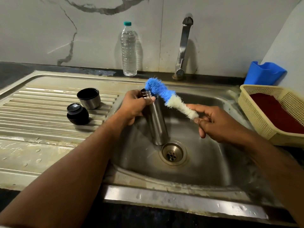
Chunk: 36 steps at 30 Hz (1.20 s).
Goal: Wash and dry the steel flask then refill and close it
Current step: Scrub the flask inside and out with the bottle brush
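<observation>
Your left hand [134,106] clasps the flask [155,122] neck; right hand [218,122] pinches the brush [166,96] stem—straighten its bent tip before plunging.

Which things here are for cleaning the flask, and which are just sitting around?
For the job: steel flask, bottle brush, flask cup, black stopper, tap, sink, water bottle.

Just lying about: blue container, yellow basket with something red inside.
</observation>
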Available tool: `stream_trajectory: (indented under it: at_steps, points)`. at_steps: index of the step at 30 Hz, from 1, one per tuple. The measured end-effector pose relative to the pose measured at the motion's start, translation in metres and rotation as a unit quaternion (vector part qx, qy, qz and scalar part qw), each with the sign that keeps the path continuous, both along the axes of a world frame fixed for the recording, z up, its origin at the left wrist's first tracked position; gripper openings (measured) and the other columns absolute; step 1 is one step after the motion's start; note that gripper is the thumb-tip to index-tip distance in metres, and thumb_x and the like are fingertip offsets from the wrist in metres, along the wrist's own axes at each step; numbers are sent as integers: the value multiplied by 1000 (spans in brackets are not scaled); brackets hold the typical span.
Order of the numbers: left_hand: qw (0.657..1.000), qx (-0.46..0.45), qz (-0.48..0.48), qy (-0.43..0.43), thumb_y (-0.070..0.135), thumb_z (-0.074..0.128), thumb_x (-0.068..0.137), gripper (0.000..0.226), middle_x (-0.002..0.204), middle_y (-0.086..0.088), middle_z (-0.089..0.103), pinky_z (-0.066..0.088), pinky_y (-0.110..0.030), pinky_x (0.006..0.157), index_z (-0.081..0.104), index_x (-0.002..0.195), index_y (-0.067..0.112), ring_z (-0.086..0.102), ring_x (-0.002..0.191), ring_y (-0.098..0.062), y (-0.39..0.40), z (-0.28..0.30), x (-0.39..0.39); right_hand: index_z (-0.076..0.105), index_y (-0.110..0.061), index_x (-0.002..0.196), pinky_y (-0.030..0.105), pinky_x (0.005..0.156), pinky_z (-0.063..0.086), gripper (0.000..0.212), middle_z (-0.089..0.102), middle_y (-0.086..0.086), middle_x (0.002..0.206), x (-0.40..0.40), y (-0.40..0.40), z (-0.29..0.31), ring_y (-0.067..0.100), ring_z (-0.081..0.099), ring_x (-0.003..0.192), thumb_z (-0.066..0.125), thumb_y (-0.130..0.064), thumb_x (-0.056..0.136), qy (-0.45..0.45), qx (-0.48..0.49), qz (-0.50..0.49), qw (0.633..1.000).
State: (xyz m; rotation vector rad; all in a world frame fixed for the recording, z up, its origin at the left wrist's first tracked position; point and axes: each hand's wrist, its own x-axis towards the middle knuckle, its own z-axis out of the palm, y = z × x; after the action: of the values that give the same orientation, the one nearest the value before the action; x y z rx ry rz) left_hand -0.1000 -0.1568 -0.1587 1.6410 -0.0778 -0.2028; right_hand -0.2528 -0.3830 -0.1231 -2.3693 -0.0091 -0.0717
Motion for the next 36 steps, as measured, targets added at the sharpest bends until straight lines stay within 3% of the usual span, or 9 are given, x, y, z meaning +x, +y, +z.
stream_trajectory:
  at_steps: [2,5,9,15,18,20,27,32,36]
  points:
    - [1000,9,-3,-22,9,79,92,18,99,-8,76,66,-41,78,70,108,12,72,91,-22,1,-1,1,48,-38,151,24,62,55,56,71,3,63,0,-3,1,12,66,57,53,-7,105,-6,-14,1,1000]
    - [996,61,-12,-67,17,79,93,19,92,1,72,49,-13,52,69,109,13,65,76,-8,2,-3,4,49,-44,149,39,77,60,60,71,-10,64,-1,-7,3,21,71,69,55,-6,103,-21,-41,5,999]
    - [989,97,-38,-102,20,78,94,27,100,-2,74,58,-31,82,68,117,10,70,89,-15,2,-8,8,46,-51,141,10,59,48,65,60,-38,66,-2,-6,7,-6,64,68,57,-2,101,-71,-86,14,994]
    - [981,138,-84,-111,28,77,95,48,122,1,69,51,-41,109,50,134,19,65,115,-14,-4,-15,2,50,-38,148,6,55,44,61,52,-51,62,0,-8,4,-11,59,59,56,1,101,-43,-70,36,996]
    - [969,178,-136,-101,19,90,81,96,124,8,62,53,-34,101,26,152,22,62,116,-13,-4,-17,-7,52,-37,149,8,56,45,60,59,-42,60,1,-11,3,-4,59,53,56,0,101,-44,-66,45,996]
    - [967,204,-117,-103,16,91,79,103,124,7,59,52,-30,94,21,155,19,60,116,-14,-4,-22,-7,52,-39,148,7,59,46,61,60,-42,63,0,-10,3,-6,60,57,56,0,101,-57,-66,47,995]
    - [984,137,8,-114,30,99,63,54,97,4,71,61,-37,88,59,99,29,71,89,-14,-2,-16,-2,54,-44,144,16,56,51,65,58,-50,76,-3,-7,7,7,62,61,62,1,98,-150,-78,44,985]
    - [982,142,22,-124,27,97,64,50,93,1,74,62,-37,77,67,103,21,71,84,-16,2,-17,1,56,-51,141,39,52,55,71,63,-36,70,-4,-12,9,14,60,51,64,0,93,-207,-139,36,968]
    - [973,193,-17,-123,34,96,68,51,95,6,69,54,-29,73,63,105,23,67,87,-12,0,-15,-2,59,-45,141,18,46,36,71,49,-29,65,-5,-9,14,1,56,59,64,0,86,-229,-226,2,947]
